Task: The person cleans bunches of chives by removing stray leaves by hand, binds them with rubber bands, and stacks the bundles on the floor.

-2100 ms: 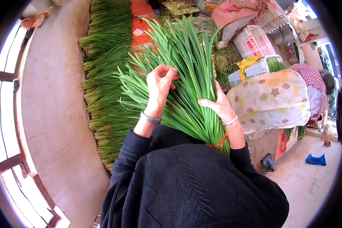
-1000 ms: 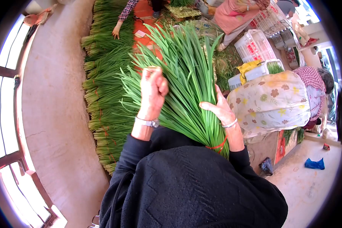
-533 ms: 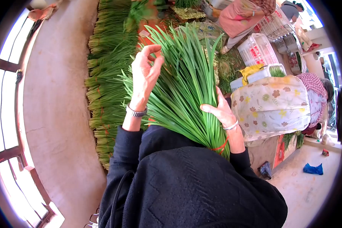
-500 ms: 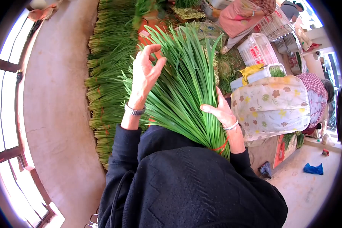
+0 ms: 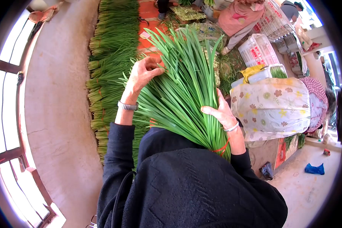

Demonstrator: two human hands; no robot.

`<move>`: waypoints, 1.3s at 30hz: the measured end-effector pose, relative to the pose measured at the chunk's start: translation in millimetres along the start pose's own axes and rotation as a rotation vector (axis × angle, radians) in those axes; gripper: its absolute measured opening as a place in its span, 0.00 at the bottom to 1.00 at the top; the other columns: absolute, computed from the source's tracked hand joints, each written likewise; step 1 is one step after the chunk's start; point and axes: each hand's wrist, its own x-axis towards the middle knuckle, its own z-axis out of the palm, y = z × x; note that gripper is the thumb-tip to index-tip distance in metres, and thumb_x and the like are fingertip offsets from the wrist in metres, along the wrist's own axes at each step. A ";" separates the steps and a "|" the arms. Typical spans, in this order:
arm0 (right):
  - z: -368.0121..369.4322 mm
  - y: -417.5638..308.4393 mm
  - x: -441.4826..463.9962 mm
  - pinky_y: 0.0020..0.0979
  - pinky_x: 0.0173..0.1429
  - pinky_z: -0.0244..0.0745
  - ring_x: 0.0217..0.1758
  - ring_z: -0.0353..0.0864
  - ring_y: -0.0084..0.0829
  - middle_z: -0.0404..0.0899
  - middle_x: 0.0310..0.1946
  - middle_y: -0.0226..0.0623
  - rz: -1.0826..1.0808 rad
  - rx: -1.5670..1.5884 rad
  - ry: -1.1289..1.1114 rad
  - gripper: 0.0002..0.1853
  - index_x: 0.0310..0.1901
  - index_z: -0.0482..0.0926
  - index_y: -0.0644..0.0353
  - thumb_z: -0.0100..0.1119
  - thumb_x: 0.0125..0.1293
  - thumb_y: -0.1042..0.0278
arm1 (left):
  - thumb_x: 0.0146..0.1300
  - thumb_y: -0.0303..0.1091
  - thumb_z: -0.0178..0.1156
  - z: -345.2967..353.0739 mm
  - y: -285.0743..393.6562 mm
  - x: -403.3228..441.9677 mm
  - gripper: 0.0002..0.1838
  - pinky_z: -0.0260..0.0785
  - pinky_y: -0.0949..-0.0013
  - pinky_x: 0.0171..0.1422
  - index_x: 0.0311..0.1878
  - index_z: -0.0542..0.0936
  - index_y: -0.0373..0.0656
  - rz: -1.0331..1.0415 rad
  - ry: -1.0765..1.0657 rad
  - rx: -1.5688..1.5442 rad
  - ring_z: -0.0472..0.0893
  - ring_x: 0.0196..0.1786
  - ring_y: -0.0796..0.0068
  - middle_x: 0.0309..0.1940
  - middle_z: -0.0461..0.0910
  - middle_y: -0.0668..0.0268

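Observation:
A large fanned bundle of garlic chives [image 5: 182,91] leans against my chest, its flat green leaves pointing away from me. A red band [image 5: 223,147] ties it near the base. My right hand [image 5: 222,112] wraps the bundle's right side, with the thumb across the leaves and the other fingers hidden behind. At the upper left edge, my left hand [image 5: 146,72] has curled fingers, thumb and forefinger drawn together at the leaf tips. What lies between those fingertips is too small to make out.
Many tied chive bundles [image 5: 112,64] lie in a long row along the pale wall [image 5: 57,95]. To the right, a person in a flowered apron [image 5: 271,106] bends near white crates [image 5: 258,49]. Another person in a pink apron [image 5: 239,17] works farther back. A blue bag [image 5: 314,168] lies on the floor.
My left hand has lowered slightly onto the leaf edge, and its raised, parted fingers have closed together. My right hand keeps its grip on the bundle. Greenery at the top has moved away, exposing red floor.

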 end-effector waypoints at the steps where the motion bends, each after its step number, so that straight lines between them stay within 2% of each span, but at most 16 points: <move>1: 0.2 -1.6 0.5 0.31 0.67 0.55 0.63 0.62 0.33 0.64 0.60 0.45 0.011 0.016 -0.001 0.53 0.67 0.47 0.73 0.72 0.46 0.63 | 0.50 0.29 0.66 1.0 -2.2 1.4 0.19 0.68 0.79 0.37 0.45 0.77 0.33 -0.030 0.009 -0.085 0.75 0.30 0.85 0.31 0.82 0.64; 5: -3.6 -2.7 5.9 0.30 0.67 0.55 0.63 0.62 0.32 0.63 0.60 0.45 0.022 0.042 -0.002 0.53 0.67 0.47 0.73 0.72 0.46 0.63 | 0.53 0.27 0.65 5.0 -3.3 6.2 0.09 0.69 0.79 0.37 0.36 0.79 0.34 -0.053 0.039 -0.237 0.77 0.30 0.84 0.27 0.81 0.67; 9: -6.2 1.8 9.0 0.30 0.67 0.56 0.62 0.63 0.31 0.64 0.59 0.42 0.024 0.062 0.004 0.50 0.67 0.49 0.71 0.71 0.47 0.67 | 0.53 0.26 0.64 11.4 -1.9 6.4 0.05 0.69 0.81 0.36 0.31 0.79 0.34 -0.050 0.084 -0.241 0.77 0.29 0.85 0.26 0.81 0.68; 12: -8.2 4.6 12.9 0.29 0.64 0.60 0.59 0.66 0.29 0.66 0.57 0.39 0.000 0.096 -0.008 0.46 0.66 0.52 0.68 0.70 0.47 0.70 | 0.55 0.25 0.63 22.3 -2.7 9.5 0.05 0.67 0.81 0.31 0.28 0.77 0.35 0.095 0.219 -0.115 0.76 0.26 0.87 0.22 0.78 0.71; 13: -9.8 8.2 15.3 0.29 0.62 0.63 0.57 0.68 0.27 0.68 0.55 0.37 -0.030 0.100 -0.010 0.44 0.65 0.54 0.66 0.70 0.48 0.72 | 0.55 0.24 0.63 28.4 -2.4 9.7 0.05 0.67 0.80 0.30 0.28 0.76 0.35 0.123 0.277 -0.052 0.75 0.25 0.87 0.22 0.78 0.71; 15: -10.8 10.8 17.8 0.29 0.62 0.64 0.57 0.68 0.27 0.69 0.55 0.37 -0.063 0.089 -0.007 0.44 0.65 0.54 0.66 0.70 0.48 0.72 | 0.56 0.26 0.61 36.9 -0.2 12.2 0.04 0.66 0.80 0.28 0.30 0.77 0.36 0.153 0.341 -0.165 0.75 0.24 0.86 0.23 0.79 0.69; 19: -13.4 6.9 16.6 0.30 0.64 0.60 0.58 0.67 0.28 0.68 0.56 0.38 -0.031 0.138 -0.019 0.45 0.65 0.54 0.67 0.71 0.47 0.71 | 0.60 0.33 0.60 26.3 -1.9 18.2 0.08 0.57 0.87 0.19 0.36 0.76 0.38 -0.098 0.459 -0.662 0.68 0.17 0.89 0.24 0.80 0.64; 22: -11.2 6.2 15.5 0.29 0.64 0.60 0.58 0.67 0.29 0.68 0.56 0.40 -0.057 0.031 0.007 0.46 0.64 0.54 0.69 0.72 0.47 0.67 | 0.61 0.38 0.61 5.1 -0.9 20.8 0.11 0.58 0.87 0.18 0.39 0.77 0.41 -0.102 0.485 -0.566 0.70 0.18 0.88 0.25 0.80 0.67; 25: -11.8 8.1 16.4 0.29 0.65 0.59 0.59 0.67 0.29 0.68 0.56 0.41 -0.052 0.028 0.005 0.46 0.64 0.54 0.70 0.72 0.47 0.67 | 0.61 0.36 0.61 1.5 23.3 22.2 0.12 0.64 0.84 0.31 0.43 0.77 0.38 0.134 0.564 -0.276 0.73 0.28 0.88 0.32 0.80 0.69; 26: -11.4 5.8 15.9 0.29 0.65 0.59 0.59 0.67 0.29 0.68 0.56 0.42 -0.066 -0.013 0.006 0.47 0.64 0.53 0.70 0.72 0.47 0.65 | 0.61 0.32 0.60 1.9 30.7 24.0 0.10 0.66 0.82 0.41 0.43 0.78 0.37 0.237 0.498 -0.281 0.74 0.36 0.87 0.35 0.79 0.70; 30: -9.9 2.8 14.8 0.30 0.65 0.59 0.60 0.67 0.30 0.68 0.56 0.44 -0.077 -0.066 -0.011 0.48 0.65 0.53 0.71 0.72 0.47 0.62 | 0.62 0.30 0.59 6.3 81.6 32.5 0.08 0.65 0.80 0.48 0.39 0.79 0.35 0.288 0.318 -0.242 0.75 0.40 0.84 0.35 0.79 0.69; 33: -6.1 -6.5 11.5 0.31 0.69 0.53 0.65 0.61 0.31 0.63 0.61 0.44 -0.049 -0.121 -0.065 0.51 0.66 0.49 0.71 0.72 0.47 0.63 | 0.63 0.38 0.57 -7.1 92.2 58.1 0.16 0.66 0.77 0.49 0.41 0.80 0.32 0.266 0.210 0.048 0.75 0.40 0.82 0.34 0.80 0.67; 34: -6.3 -1.4 11.9 0.31 0.69 0.53 0.65 0.61 0.32 0.63 0.61 0.44 -0.069 -0.147 -0.064 0.51 0.67 0.49 0.71 0.72 0.47 0.63 | 0.58 0.50 0.61 -9.9 89.8 71.3 0.24 0.65 0.77 0.34 0.38 0.81 0.32 0.324 0.223 0.091 0.73 0.30 0.84 0.27 0.80 0.66; 35: -5.9 4.0 12.7 0.31 0.69 0.53 0.65 0.61 0.32 0.63 0.61 0.45 -0.088 -0.172 -0.062 0.51 0.67 0.48 0.71 0.72 0.47 0.63 | 0.58 0.50 0.61 -14.1 86.7 81.6 0.24 0.65 0.77 0.34 0.38 0.81 0.32 0.328 0.220 0.095 0.73 0.30 0.84 0.27 0.80 0.66; 37: -2.2 -1.4 11.0 0.32 0.68 0.54 0.65 0.62 0.34 0.65 0.60 0.48 -0.110 -0.160 -0.049 0.51 0.66 0.50 0.72 0.72 0.47 0.60 | 0.61 0.49 0.58 -21.3 83.7 97.0 0.23 0.64 0.75 0.52 0.39 0.82 0.34 0.027 0.005 0.210 0.75 0.42 0.81 0.34 0.80 0.67; 39: -1.6 -1.2 12.0 0.33 0.68 0.56 0.65 0.64 0.37 0.66 0.60 0.51 -0.132 -0.145 -0.033 0.51 0.66 0.51 0.72 0.72 0.46 0.57 | 0.60 0.51 0.59 -21.3 74.0 106.1 0.24 0.62 0.75 0.52 0.39 0.82 0.35 0.063 -0.034 0.209 0.75 0.41 0.80 0.33 0.80 0.68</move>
